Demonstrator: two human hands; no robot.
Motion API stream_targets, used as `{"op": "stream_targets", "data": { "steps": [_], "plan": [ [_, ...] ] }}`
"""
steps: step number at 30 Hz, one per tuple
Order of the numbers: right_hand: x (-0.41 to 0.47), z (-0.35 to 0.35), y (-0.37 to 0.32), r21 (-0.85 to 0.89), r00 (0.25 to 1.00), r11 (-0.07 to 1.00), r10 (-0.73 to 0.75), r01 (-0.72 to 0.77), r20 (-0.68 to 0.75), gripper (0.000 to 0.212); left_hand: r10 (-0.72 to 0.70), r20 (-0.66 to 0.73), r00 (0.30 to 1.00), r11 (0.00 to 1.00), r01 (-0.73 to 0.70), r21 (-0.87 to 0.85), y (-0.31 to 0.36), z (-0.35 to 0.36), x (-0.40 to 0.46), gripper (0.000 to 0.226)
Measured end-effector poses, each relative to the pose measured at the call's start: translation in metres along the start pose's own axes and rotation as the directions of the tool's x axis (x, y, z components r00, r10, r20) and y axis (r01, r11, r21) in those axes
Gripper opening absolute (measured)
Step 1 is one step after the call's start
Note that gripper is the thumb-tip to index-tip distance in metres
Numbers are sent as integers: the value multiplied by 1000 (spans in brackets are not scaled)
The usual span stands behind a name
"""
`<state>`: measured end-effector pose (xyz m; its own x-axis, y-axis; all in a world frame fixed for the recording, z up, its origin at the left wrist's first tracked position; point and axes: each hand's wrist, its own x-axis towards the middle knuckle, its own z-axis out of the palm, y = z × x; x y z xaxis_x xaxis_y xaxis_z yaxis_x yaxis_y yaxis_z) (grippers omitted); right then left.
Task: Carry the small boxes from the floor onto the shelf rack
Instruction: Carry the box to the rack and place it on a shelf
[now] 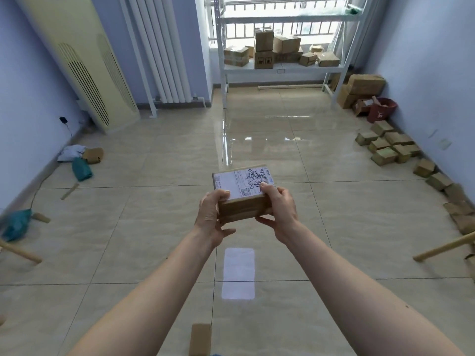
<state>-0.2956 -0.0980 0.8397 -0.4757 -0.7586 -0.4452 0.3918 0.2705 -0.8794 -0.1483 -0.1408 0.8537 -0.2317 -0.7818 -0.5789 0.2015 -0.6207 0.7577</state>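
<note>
Box point(243, 194) at frame centre, held off the floor: left hand point(212, 218) and right hand point(279, 214) both grasping its near end, fingers wrapped. Rack point(282, 68) at top centre, well apart. Risks, as I read it: far end unsupported, could tip; glossy floor point(257, 129), loose box point(200, 339) at bottom centre — trip hazard.

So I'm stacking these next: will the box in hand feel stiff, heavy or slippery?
The box probably stays stiff: its edges look square under the grip. Likely light, since the left hand and right hand hold it out at arm's length. The glossy label on top may be slightly slippery.
</note>
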Motion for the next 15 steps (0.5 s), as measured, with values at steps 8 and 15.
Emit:
{"op": "stream_targets", "data": {
  "steps": [8, 15],
  "plan": [
    [17, -21, -36, -99, 999, 994, -35, 39, 41, 45, -34, 2, 999, 999, 34, -1, 12, 24, 2, 15],
    [25, -26, -35, -18, 993, 999, 43, -42, 112, 72, 44, 0, 999, 995, -44, -92, 4, 60, 8, 22]
  ]
}}
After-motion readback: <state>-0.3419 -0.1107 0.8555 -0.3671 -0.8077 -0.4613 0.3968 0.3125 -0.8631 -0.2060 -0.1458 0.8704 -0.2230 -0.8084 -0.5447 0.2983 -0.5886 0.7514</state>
